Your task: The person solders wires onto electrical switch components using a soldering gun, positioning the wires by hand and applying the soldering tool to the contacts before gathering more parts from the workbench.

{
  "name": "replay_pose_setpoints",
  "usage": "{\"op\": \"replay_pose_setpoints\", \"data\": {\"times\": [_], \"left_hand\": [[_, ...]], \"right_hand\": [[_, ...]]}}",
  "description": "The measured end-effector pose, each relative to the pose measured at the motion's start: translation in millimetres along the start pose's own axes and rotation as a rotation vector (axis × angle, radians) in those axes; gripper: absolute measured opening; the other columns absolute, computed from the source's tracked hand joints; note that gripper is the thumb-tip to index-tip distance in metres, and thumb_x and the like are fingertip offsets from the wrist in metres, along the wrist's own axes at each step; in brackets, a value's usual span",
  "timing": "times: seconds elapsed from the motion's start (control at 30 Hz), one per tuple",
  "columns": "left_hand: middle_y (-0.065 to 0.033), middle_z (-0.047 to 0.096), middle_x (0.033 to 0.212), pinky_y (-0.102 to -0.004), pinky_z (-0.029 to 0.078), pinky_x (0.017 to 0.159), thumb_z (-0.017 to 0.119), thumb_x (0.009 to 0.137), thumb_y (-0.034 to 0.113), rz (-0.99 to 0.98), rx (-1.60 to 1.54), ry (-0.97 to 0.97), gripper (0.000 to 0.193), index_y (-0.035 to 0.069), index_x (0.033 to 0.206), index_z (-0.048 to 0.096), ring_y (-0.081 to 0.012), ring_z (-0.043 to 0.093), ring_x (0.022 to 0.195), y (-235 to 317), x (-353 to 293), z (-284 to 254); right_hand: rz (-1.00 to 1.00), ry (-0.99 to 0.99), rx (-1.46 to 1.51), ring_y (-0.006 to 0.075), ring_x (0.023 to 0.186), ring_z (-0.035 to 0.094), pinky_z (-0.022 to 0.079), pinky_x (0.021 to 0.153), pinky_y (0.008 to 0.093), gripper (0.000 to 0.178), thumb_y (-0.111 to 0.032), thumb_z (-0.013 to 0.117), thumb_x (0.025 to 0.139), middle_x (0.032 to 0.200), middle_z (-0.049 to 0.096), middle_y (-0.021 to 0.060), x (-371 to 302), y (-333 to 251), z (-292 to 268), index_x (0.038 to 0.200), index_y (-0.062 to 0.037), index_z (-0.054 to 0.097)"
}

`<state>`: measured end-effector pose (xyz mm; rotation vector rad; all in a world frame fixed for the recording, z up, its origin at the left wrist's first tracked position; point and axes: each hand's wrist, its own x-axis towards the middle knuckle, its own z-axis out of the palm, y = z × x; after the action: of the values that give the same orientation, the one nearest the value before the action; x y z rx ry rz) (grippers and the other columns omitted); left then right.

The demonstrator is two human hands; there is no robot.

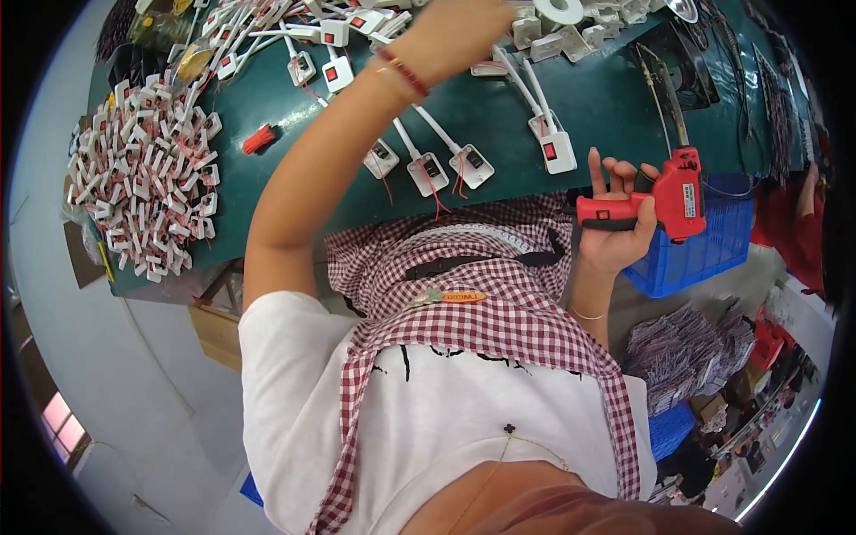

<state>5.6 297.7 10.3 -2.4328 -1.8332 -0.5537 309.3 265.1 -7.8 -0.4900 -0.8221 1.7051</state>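
The right hand (617, 230) grasps a red soldering gun (673, 198) by its handle, across the palm. A printed label (689, 201), its text too small to read, faces up beyond the fingertips. The left hand (459, 37) reaches white plastic parts (571, 43); its finger state cannot be determined. White switch units (428, 171) lie nearer the wearer than the left fingers.

A green-topped bench (236, 183) carried everything, with a big heap of small white parts (147, 183) as landmark. Just right of the heap, apart from it, lay a red bundle (260, 139). Beyond and to its right spread a tangle of white switch pieces (334, 75). Farther right of the heap lay three open-backed white pieces (428, 174), then an overlapping pair (558, 154); well right, a black square frame (694, 69).
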Motion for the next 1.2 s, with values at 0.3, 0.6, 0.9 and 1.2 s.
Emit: {"op": "replay_pose_setpoints", "data": {"times": [0.3,0.6,0.9,1.2], "left_hand": [[-0.0027,0.056,0.105,-0.0364,0.041,0.087,0.058,0.078,0.013,0.115,0.031,0.109,0.019,0.011,0.097,0.057,-0.0207,0.053,0.106,69,-27,22],[-0.0019,0.056,0.102,-0.0341,0.041,0.088,0.057,0.078,0.014,0.299,-0.007,-0.026,0.012,0.011,0.091,0.055,-0.0185,0.053,0.102,71,-11,16],[-0.0056,0.055,0.100,-0.0356,0.047,0.080,0.056,0.074,0.001,0.071,-0.134,-0.004,0.022,0.008,0.094,0.056,-0.0249,0.053,0.099,44,-63,15],[-0.0073,0.055,0.087,-0.0322,0.046,0.073,0.058,0.075,0.008,-0.317,0.465,-0.112,0.012,0.006,0.087,0.059,-0.0231,0.056,0.089,25,-79,16]], "right_hand": [[0.034,0.023,-0.030,0.0300,0.105,0.055,0.033,0.106,0.0586,0.037,-0.028,0.050,0.092,0.102,0.059,0.0162,5,6,2,0.120,-0.0048,0.046],[-0.078,0.073,-0.032,0.0292,0.105,0.054,0.033,0.106,0.0584,0.037,-0.028,0.049,0.091,0.100,0.058,0.0146,1,-14,-9,0.120,-0.0055,0.046],[0.015,0.005,0.026,0.0293,0.106,0.054,0.033,0.106,0.0582,0.037,-0.027,0.050,0.092,0.101,0.058,0.0157,0,-6,-1,0.122,-0.0051,0.045],[0.069,-0.072,0.050,0.0316,0.106,0.055,0.035,0.103,0.0584,0.039,-0.025,0.049,0.091,0.103,0.058,0.0183,1,11,19,0.123,-0.0029,0.042]]}}
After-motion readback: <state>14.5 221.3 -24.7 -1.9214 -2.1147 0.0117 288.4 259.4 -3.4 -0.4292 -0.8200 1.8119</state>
